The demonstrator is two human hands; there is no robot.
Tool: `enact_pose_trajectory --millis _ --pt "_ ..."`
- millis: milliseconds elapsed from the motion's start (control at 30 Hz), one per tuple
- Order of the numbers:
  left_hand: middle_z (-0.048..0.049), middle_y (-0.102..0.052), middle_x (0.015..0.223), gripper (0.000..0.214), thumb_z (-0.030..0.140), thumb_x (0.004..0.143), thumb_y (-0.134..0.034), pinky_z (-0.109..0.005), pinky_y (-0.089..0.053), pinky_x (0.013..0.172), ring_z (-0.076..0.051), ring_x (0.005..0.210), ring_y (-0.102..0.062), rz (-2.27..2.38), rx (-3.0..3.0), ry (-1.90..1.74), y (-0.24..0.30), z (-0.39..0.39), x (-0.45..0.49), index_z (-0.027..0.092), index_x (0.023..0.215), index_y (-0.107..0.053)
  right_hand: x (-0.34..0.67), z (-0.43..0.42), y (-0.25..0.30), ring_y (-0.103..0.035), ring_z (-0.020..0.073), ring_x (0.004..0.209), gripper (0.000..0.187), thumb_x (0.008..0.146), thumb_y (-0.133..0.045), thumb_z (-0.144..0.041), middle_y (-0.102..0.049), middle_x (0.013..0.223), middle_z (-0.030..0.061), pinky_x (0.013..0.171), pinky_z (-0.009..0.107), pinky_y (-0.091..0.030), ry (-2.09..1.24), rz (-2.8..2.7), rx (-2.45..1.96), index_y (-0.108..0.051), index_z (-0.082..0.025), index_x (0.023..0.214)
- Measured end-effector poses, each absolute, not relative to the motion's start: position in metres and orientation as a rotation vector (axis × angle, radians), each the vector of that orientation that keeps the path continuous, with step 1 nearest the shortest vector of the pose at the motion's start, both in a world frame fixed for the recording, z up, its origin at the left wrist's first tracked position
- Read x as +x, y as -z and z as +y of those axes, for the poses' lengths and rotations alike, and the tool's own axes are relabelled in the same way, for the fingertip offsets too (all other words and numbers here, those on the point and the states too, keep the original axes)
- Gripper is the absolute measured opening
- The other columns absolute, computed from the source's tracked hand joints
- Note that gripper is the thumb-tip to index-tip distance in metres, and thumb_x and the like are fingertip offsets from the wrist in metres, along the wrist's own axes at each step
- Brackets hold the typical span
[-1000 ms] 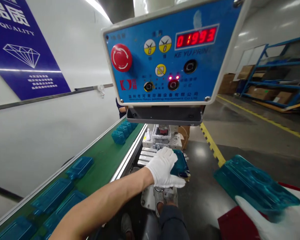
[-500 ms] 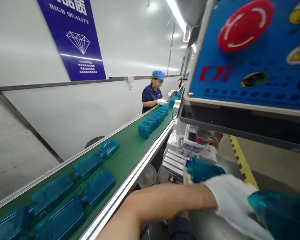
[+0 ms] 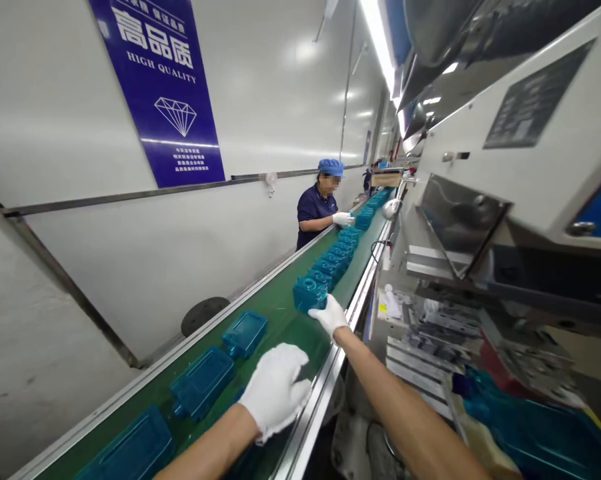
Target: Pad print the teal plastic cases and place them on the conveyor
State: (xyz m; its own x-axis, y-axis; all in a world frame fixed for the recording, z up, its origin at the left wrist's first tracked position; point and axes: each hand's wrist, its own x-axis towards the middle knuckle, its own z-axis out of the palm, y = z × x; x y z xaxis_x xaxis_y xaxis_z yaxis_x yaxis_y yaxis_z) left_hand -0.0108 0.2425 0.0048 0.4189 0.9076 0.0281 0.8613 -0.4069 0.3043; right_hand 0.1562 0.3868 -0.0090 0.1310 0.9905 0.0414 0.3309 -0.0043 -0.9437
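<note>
Right hand touches a teal plastic tray.

Green conveyor belt between aluminium side rails, teal plastic trays lying flat and well apart on the near stretch. Farther along, a tight line of trays packed close together down the belt's middle, toward the far end.

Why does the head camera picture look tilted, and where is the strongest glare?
In the head view, wide-angle distortion stretches the conveyor belt and the scene leans; there too, the ceiling light glares strongly, and the machine at right looks soft.
</note>
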Motion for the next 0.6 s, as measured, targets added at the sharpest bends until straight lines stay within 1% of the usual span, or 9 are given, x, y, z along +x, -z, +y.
enact_pose_trajectory --millis 67,133,233,333,400,467,533,567,600 --pt "-0.0168 -0.055 0.152 0.055 0.041 0.091 -0.06 -0.047 -0.035 0.125 -0.035 0.144 -0.047 1.893 2.284 -0.197 -0.001 0.27 -0.051 0.015 0.14 -0.062 0.148 0.42 0.02 -0.072 0.0251 0.096 0.036 0.08 -0.082 -0.03 -0.074 0.099 0.0056 0.098 0.046 -0.057 -0.93 -1.319 -1.539 -0.066 -0.019 0.11" --pt "-0.0205 -0.043 0.161 0.066 0.046 0.092 -0.058 -0.052 -0.031 0.125 -0.039 0.151 -0.037 2.1 2.145 -0.059 0.005 0.294 -0.078 0.012 0.148 -0.055 0.146 0.435 0.032 -0.071 0.0224 0.096 0.031 0.091 -0.075 -0.039 -0.073 0.102 0.0056 0.096 0.046 -0.057 -0.951 -1.309 -1.551 -0.066 -0.017 0.111" --pt "-0.0227 -0.045 0.158 0.06 0.041 0.094 -0.056 -0.055 -0.034 0.121 -0.041 0.148 -0.04 2.232 2.103 -0.002 0.013 0.317 -0.092 0.01 0.145 -0.057 0.144 0.431 0.044 -0.07 0.0242 0.105 0.031 0.093 -0.072 -0.038 -0.073 0.109 0.0069 0.099 0.048 -0.056 -0.957 -1.29 -1.562 -0.067 -0.016 0.114" --pt "-0.0216 -0.06 0.143 0.048 0.034 0.1 -0.041 -0.048 -0.041 0.114 -0.038 0.136 -0.054 2.248 2.146 -0.08 0.009 0.33 -0.093 0.008 0.135 -0.061 0.145 0.398 0.046 -0.063 0.0291 0.129 0.041 0.083 -0.072 -0.024 -0.072 0.124 0.0095 0.115 0.051 -0.047 -0.951 -1.26 -1.549 -0.065 -0.018 0.123" --pt "-0.0193 -0.068 0.128 0.049 0.036 0.103 -0.033 -0.043 -0.049 0.102 -0.035 0.121 -0.065 2.22 2.124 -0.086 0.001 0.337 -0.095 0.007 0.135 -0.057 0.154 0.357 0.041 -0.059 0.0275 0.136 0.05 0.079 -0.069 -0.021 -0.071 0.131 0.009 0.117 0.045 -0.046 -0.988 -1.275 -1.481 -0.064 -0.021 0.128" --pt "-0.0129 -0.074 0.106 0.051 0.044 0.1 -0.043 -0.038 -0.054 0.086 -0.031 0.1 -0.073 2.188 2.086 -0.047 -0.008 0.344 -0.1 0.007 0.133 -0.054 0.177 0.301 0.031 -0.068 0.0257 0.125 0.049 0.077 -0.068 -0.025 -0.075 0.125 0.006 0.109 0.04 -0.054 -1.074 -1.319 -1.379 -0.067 -0.025 0.125" --pt "-0.0034 -0.073 0.083 0.045 0.043 0.09 -0.057 -0.033 -0.053 0.074 -0.026 0.081 -0.073 2.153 2.071 -0.02 -0.015 0.352 -0.105 0.01 0.119 -0.058 0.216 0.235 0.015 -0.077 0.0265 0.103 0.033 0.077 -0.071 -0.032 -0.08 0.106 0.0025 0.097 0.041 -0.062 -1.107 -1.379 -1.314 -0.075 -0.03 0.11" --pt "0.0002 -0.069 0.072 0.034 0.038 0.085 -0.06 -0.031 -0.052 0.071 -0.025 0.074 -0.072 2.132 2.086 -0.031 -0.018 0.356 -0.106 0.012 0.108 -0.061 0.241 0.201 0.008 -0.077 0.0273 0.1 0.023 0.082 -0.07 -0.035 -0.08 0.104 0.0022 0.096 0.042 -0.062 -1.053 -1.412 -1.315 -0.078 -0.033 0.104" --pt "0.0025 -0.064 0.063 0.023 0.032 0.082 -0.06 -0.031 -0.052 0.069 -0.024 0.068 -0.07 2.116 2.104 -0.048 -0.021 0.36 -0.105 0.014 0.095 -0.061 0.268 0.17 0.001 -0.077 0.0268 0.098 0.018 0.086 -0.068 -0.038 -0.08 0.102 0.0016 0.092 0.041 -0.063 -0.825 -1.528 -1.356 -0.079 -0.035 0.1"
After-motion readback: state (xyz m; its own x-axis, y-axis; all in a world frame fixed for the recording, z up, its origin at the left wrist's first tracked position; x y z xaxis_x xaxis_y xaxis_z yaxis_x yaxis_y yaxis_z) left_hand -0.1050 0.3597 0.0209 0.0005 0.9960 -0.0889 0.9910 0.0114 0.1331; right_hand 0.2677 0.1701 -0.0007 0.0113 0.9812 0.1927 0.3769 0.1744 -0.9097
